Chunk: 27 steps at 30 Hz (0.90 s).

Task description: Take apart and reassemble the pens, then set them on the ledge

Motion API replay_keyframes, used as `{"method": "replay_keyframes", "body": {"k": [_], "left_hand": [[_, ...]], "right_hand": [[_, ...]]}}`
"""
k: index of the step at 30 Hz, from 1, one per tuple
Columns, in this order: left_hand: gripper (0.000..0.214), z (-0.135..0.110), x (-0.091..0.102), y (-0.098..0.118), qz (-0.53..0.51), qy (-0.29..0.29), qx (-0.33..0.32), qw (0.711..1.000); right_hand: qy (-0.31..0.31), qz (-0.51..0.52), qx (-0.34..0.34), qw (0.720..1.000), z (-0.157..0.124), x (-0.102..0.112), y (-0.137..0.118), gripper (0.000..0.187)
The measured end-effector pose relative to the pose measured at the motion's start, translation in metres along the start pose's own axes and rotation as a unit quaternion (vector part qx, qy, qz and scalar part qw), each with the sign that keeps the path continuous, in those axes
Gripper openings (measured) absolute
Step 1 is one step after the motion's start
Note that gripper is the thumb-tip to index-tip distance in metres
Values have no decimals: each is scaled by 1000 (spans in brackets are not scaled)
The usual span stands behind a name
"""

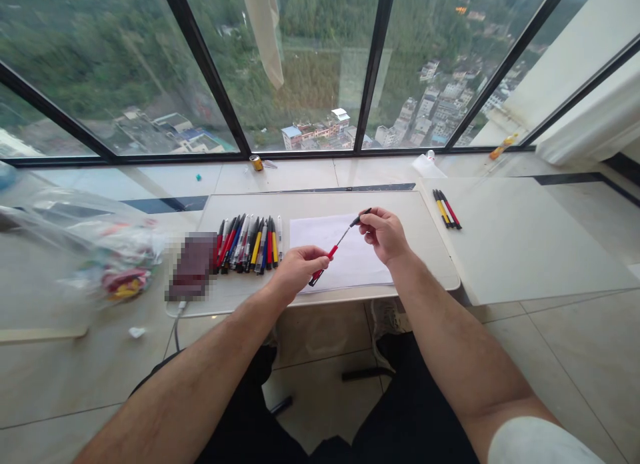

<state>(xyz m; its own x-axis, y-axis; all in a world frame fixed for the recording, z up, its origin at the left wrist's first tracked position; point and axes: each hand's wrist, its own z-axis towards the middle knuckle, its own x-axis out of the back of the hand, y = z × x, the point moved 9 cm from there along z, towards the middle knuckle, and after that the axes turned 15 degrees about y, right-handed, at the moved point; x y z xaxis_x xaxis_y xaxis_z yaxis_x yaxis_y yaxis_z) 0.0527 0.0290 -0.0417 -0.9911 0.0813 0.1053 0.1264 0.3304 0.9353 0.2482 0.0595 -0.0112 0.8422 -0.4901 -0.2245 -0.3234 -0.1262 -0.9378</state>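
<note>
My left hand point(301, 272) is closed round the red barrel point(331, 253) of a ballpoint pen, its black end pointing down toward me. Between finger and thumb, my right hand point(384, 234) pinches the pen's black section point(361, 217). A thin refill point(343, 235) spans the gap between the two pen parts. Both hands are above a white sheet of paper point(350, 277) on a small low table point(430, 251). Left of the paper lies a row of several pens point(250, 244) in red, black, yellow, blue and clear, side by side.
A pixelated dark red rectangular thing point(193, 267) with a cable lies at the table's left. More pens point(447, 209) rest on the pale board point(530, 244) at right. A plastic bag point(120, 251) stands at far left. A can point(257, 163) and bottle point(503, 146) are by the window.
</note>
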Motion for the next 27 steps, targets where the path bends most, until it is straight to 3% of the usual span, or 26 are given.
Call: {"method": "replay_keyframes", "body": {"k": [10,20,27], "left_hand": [[23,0,5,2,0,-1,-8,1000],[23,1,7,5,-9,8,-18,1000],[22,1,10,6,1,18,-23,1000]], "right_hand": [[-12,-22,3,1000,-3,-8,2,15],[-92,-82,0,992,-16,-27,19,13],[-105,-94,3,990,-19,-32,23,13]]}}
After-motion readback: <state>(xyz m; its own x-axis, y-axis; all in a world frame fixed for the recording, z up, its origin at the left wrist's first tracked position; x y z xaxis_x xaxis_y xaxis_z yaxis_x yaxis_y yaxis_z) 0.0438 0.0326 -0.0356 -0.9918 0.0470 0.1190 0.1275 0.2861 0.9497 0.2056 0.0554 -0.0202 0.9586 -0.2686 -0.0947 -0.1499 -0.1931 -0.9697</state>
